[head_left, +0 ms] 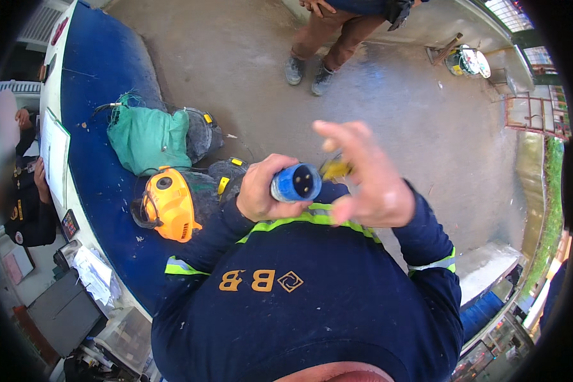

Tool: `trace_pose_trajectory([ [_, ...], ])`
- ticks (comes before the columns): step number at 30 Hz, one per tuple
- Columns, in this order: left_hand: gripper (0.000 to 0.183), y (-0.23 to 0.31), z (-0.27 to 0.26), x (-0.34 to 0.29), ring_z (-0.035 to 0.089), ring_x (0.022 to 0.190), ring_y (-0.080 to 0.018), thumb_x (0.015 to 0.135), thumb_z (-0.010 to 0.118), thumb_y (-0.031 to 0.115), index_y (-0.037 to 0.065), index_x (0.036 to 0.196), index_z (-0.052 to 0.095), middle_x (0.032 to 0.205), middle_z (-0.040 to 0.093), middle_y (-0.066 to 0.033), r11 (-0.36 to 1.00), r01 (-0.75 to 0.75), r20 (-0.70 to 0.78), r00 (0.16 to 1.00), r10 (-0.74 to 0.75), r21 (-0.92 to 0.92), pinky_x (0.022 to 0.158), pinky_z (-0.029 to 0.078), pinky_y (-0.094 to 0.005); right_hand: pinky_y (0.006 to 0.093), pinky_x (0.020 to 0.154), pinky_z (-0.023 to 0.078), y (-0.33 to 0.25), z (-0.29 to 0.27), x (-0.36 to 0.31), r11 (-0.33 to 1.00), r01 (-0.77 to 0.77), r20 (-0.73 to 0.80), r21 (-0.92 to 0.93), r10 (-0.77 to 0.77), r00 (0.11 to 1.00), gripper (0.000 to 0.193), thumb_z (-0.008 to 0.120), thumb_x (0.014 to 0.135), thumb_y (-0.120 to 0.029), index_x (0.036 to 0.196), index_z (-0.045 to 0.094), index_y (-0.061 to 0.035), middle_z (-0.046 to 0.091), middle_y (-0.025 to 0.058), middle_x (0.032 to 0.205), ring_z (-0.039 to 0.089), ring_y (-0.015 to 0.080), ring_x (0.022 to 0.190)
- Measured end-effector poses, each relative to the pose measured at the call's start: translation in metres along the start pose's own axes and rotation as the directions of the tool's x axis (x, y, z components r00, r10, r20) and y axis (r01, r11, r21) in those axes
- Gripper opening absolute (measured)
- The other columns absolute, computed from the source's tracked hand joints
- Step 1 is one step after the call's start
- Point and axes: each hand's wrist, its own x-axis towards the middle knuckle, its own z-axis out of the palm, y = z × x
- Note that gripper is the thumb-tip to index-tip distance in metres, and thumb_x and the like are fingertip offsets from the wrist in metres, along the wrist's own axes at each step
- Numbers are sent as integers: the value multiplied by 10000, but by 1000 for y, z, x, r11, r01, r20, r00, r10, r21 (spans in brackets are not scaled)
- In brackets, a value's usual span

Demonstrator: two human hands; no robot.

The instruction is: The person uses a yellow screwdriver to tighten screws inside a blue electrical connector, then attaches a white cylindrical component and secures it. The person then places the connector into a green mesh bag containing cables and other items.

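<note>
One blue plug (pixel 297 183): the left hand (pixel 266 189) is gripping it, fingers curled, before a navy jacket (pixel 325 280). Right hand (pixel 370 178), blurred: hovering open just beside the plug, holding nothing visible. One orange helmet (pixel 171 207), one green bag (pixel 149 137): both are lying near the blue-fronted desk (pixel 99 63).

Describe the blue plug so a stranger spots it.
Find the navy jacket, then the left hand in front of it. That hand grips the blue industrial plug; unlike the orange hard hat nearby, it shows a dark face with pale pins.
</note>
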Motion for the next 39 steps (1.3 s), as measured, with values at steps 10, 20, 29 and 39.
trace_pose_trajectory([
  [10, 746, -8, 2, -5, 585, 826, -188, 695, 830, 214, 26, 1239, 354, 1016, 570, -197, 961, -158, -137, 982, 130, -225, 714, 507, -283, 297, 641, 515, -23, -21, 16, 638, 603, -580, 479, -285, 763, 324, 668, 899, -291, 1086, 544, -57, 525, 97, 1025, 584, 198, 806],
  [20, 796, -16, 14, -12, 644, 834, -260, 577, 880, 162, 14, 1218, 432, 959, 614, -176, 957, -172, -207, 970, 124, -232, 731, 533, -363, 316, 664, 535, -22, 0, 25, 842, 477, -403, 252, -356, 843, 411, 631, 901, -375, 1025, 519, 1, 629, 160, 902, 637, 229, 749],
  [29, 801, -32, 23, -46, 649, 842, -265, 577, 893, 174, 14, 1215, 437, 959, 621, -177, 832, 167, -106, 960, -260, -529, 745, 532, -362, 324, 685, 527, -24, 7, 25, 859, 444, -409, 254, -320, 855, 427, 640, 876, -392, 1007, 546, 4, 645, 145, 890, 647, 223, 769],
  [39, 775, -18, 23, -24, 646, 849, -263, 597, 886, 159, 7, 1212, 440, 962, 621, -177, 932, -149, -235, 969, 71, -332, 749, 528, -360, 310, 682, 511, -38, 9, 25, 876, 353, -391, 328, -214, 895, 439, 677, 836, -395, 992, 598, 7, 656, 135, 888, 644, 215, 767],
])
